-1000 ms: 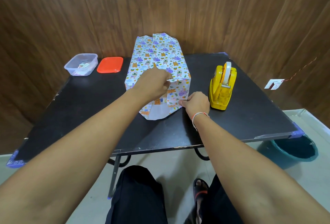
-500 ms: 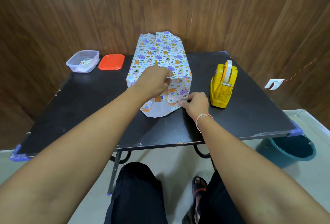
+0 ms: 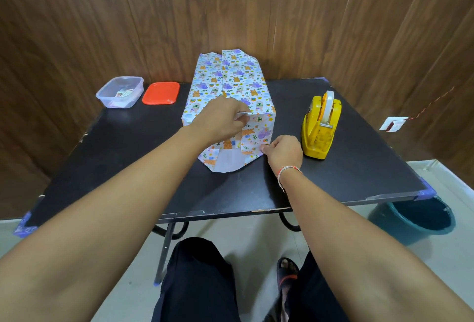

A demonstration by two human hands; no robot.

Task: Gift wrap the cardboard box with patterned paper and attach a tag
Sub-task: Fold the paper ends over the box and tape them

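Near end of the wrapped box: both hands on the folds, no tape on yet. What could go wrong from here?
1. The right hand pinches only the lower right corner of the patterned paper; reaching for the tape dispenser would likely free that fold to spring open.
2. The left hand pinches the top flap; pulling too hard may tear or crease it.
3. The bottom flap lies loose on the table and could snag if the box slides.
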